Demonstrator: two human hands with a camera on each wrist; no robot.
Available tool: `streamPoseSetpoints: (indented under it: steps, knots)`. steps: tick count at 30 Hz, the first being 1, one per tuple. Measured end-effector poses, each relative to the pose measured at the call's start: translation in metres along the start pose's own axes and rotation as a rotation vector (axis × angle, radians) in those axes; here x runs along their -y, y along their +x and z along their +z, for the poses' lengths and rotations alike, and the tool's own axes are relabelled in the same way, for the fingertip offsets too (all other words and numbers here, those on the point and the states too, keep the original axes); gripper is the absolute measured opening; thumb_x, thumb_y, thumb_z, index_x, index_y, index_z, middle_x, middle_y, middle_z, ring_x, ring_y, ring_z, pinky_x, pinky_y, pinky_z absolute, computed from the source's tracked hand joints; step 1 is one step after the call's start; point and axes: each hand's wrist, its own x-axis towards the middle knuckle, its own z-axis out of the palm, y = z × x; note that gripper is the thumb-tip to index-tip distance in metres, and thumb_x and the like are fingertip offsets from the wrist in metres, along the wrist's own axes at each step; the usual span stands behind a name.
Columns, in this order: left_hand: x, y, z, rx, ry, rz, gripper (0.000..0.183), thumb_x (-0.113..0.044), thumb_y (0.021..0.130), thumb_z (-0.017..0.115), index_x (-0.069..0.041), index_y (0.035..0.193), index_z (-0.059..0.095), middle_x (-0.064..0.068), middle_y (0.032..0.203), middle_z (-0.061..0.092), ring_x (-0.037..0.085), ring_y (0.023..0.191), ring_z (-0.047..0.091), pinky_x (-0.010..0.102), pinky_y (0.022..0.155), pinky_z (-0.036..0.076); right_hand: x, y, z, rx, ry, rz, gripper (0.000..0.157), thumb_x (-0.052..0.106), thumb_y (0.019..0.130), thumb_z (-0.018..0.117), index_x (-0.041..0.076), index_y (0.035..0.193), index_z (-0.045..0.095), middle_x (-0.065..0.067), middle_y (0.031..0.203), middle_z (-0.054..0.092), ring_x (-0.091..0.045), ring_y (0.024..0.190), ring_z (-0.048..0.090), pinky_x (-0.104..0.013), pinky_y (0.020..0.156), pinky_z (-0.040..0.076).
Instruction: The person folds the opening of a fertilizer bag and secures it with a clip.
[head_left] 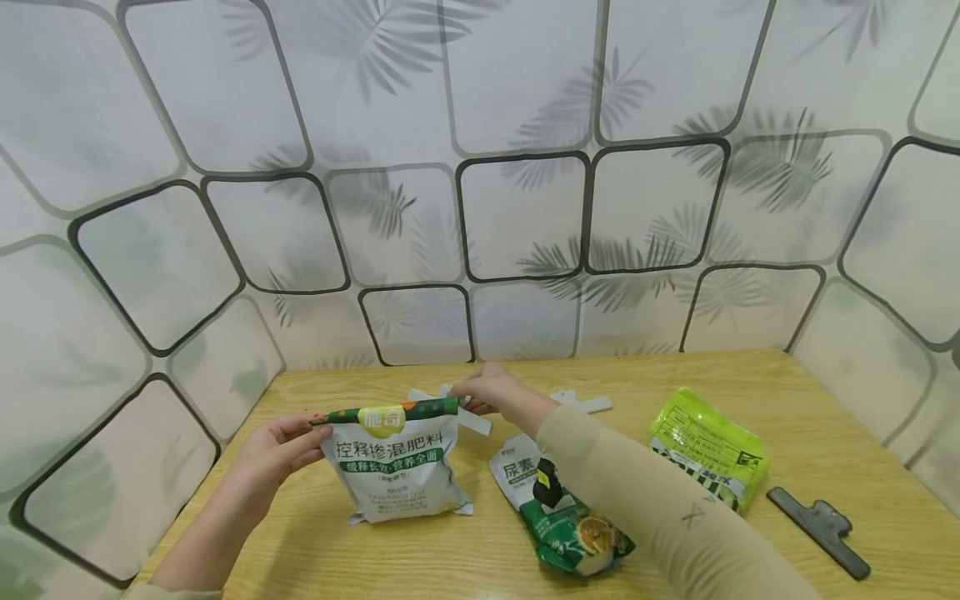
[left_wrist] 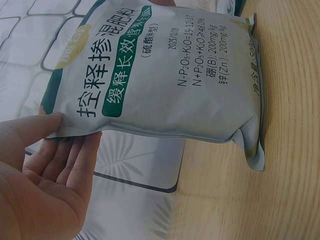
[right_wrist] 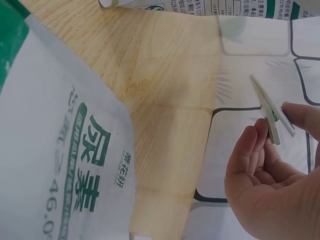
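The left hand point(head_left: 273, 458) is pinching the left end of the folded green top of the white fertilizer bag point(head_left: 393, 479), thumb in front and fingers behind; the bag is standing upright on the left part of the wood-grain table point(head_left: 300, 554). The right hand point(head_left: 491, 388) is gripping a white clip point(right_wrist: 270, 110) between thumb and fingers near the bag's right top corner. A urea bag point(head_left: 517, 467), lime-green packet point(head_left: 712, 442) and black clip point(head_left: 821, 533) are lying to the right.

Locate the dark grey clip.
In the head view, the dark grey clip lies on the table at far right, beside the lime-green packet.
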Motion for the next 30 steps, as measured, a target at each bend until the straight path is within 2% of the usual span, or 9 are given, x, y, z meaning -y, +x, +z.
streamPoseSetpoints:
  steps: [8, 14, 19, 25, 30]
  knots:
    - [-0.001, 0.000, 0.000, 0.006, -0.005, -0.009, 0.020, -0.006, 0.107, 0.062, 0.002, 0.121, 0.073, -0.014, 0.098, 0.074, -0.001, 0.093, 0.073, 0.017, 0.086, 0.063, 0.000, -0.004, -0.007, 0.038, 0.017, -0.016, 0.029, 0.020, 0.095, 0.078, 0.000, 0.116, 0.079, -0.011, 0.112, 0.075, -0.012, 0.076, 0.063, -0.020, 0.065, 0.060]
    - [-0.003, 0.000, 0.000, 0.005, -0.012, -0.020, 0.017, -0.007, 0.107, 0.063, -0.002, 0.117, 0.075, -0.015, 0.098, 0.073, -0.001, 0.092, 0.073, 0.017, 0.086, 0.062, 0.004, -0.007, -0.010, 0.036, 0.005, -0.010, 0.032, 0.021, 0.094, 0.080, -0.002, 0.117, 0.078, -0.014, 0.117, 0.073, -0.017, 0.086, 0.069, -0.023, 0.073, 0.063]
    - [-0.003, -0.001, 0.000, 0.005, -0.011, -0.019, 0.018, -0.007, 0.107, 0.063, -0.001, 0.119, 0.075, -0.015, 0.098, 0.073, -0.001, 0.092, 0.073, 0.017, 0.086, 0.062, 0.007, -0.009, -0.014, 0.039, 0.005, -0.003, 0.033, 0.022, 0.093, 0.081, -0.002, 0.116, 0.078, -0.016, 0.123, 0.073, -0.020, 0.090, 0.072, -0.027, 0.079, 0.065]
    - [-0.003, 0.000, 0.000, 0.014, -0.009, -0.008, 0.018, -0.007, 0.107, 0.062, 0.000, 0.118, 0.074, -0.014, 0.098, 0.074, -0.001, 0.093, 0.073, 0.017, 0.087, 0.062, 0.008, -0.013, -0.018, 0.072, 0.034, -0.018, 0.036, 0.021, 0.095, 0.080, -0.003, 0.122, 0.076, -0.018, 0.136, 0.067, -0.022, 0.097, 0.073, -0.031, 0.087, 0.065]
    - [-0.003, 0.001, -0.001, 0.028, -0.009, -0.006, 0.017, -0.006, 0.108, 0.061, -0.002, 0.117, 0.075, -0.015, 0.097, 0.075, -0.001, 0.093, 0.073, 0.017, 0.087, 0.062, 0.009, -0.014, -0.022, 0.073, 0.042, -0.023, 0.041, 0.020, 0.093, 0.081, -0.003, 0.127, 0.074, -0.019, 0.139, 0.066, -0.026, 0.103, 0.074, -0.032, 0.089, 0.066]
